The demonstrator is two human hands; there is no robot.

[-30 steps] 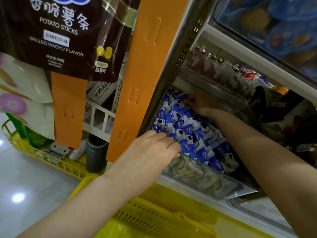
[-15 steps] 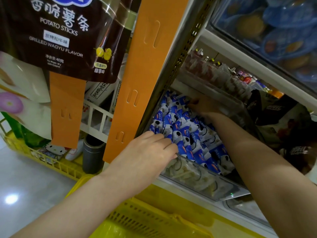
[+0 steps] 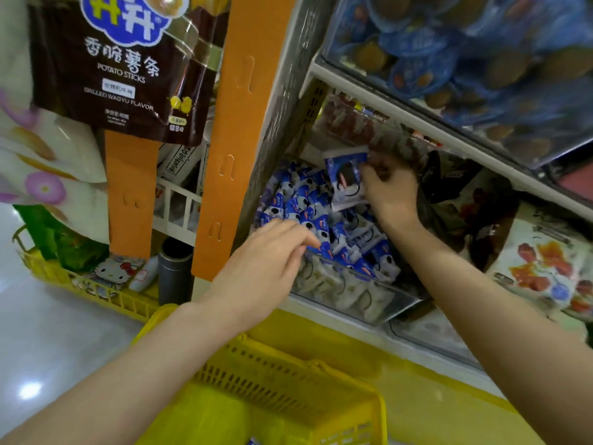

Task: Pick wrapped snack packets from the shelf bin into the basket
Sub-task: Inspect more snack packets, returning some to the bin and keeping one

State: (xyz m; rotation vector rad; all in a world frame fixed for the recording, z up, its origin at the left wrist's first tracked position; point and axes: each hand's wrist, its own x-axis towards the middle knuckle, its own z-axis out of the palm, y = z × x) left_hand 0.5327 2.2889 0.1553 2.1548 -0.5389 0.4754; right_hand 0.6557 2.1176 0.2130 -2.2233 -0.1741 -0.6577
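blue-and-white packet (image 3: 345, 178) lifted clear of the pile
right hand (image 3: 390, 191), buried in the shelf bin (image 3: 353, 298) a moment ago, now pinches it at 1 o'clock; left hand (image 3: 266, 268) lies slack-fingered on the front packets (image 3: 324, 220). yellow basket (image 3: 288, 390) waits at 6 o'clock, likely next.

Small wrapped snack packets (image 3: 298, 207) were blue and white with black rounds, slotted plastic basket (image 3: 288, 364) was bright yellow, flat hanging display strips (image 3: 244, 123) were orange, glossy potato-stick bag (image 3: 122, 75) was dark brown with white lettering, soft pouch (image 3: 45, 175) was white with pink flowers.
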